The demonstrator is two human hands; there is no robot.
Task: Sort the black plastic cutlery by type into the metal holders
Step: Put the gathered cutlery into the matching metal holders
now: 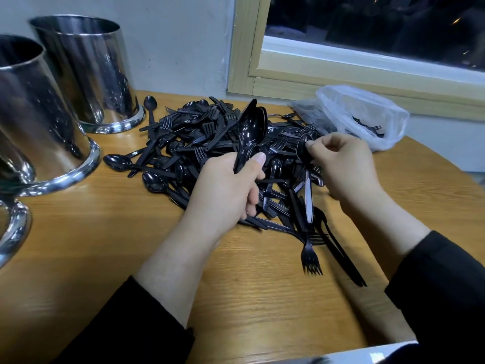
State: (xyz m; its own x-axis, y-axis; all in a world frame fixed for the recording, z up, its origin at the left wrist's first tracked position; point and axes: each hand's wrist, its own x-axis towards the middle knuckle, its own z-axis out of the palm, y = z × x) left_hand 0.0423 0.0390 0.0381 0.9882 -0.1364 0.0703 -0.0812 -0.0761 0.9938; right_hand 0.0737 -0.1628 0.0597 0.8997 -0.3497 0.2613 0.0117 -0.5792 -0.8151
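A heap of black plastic cutlery (210, 143), forks, knives and spoons tangled together, lies on the wooden table (105, 245) below a window (367, 27). The left hand (225, 190) grips a small bundle of black spoons (250, 132) by their handles, bowls pointing up above the heap, thumb pressed along the stems. The right hand (343, 166) pinches the bowl of a single spoon (304, 147) between thumb and fingertips, just above the pile. Three shiny metal holders stand along the table's left side: the far holder (86, 69) by the wall, the middle holder (31, 122) nearer, and a third holder (10, 227) only partly seen at the edge. A loose fork (311, 256) lies on the near side of the heap, tines toward the person. A crumpled clear plastic bag (367, 114) with more cutlery inside sits at the back right.
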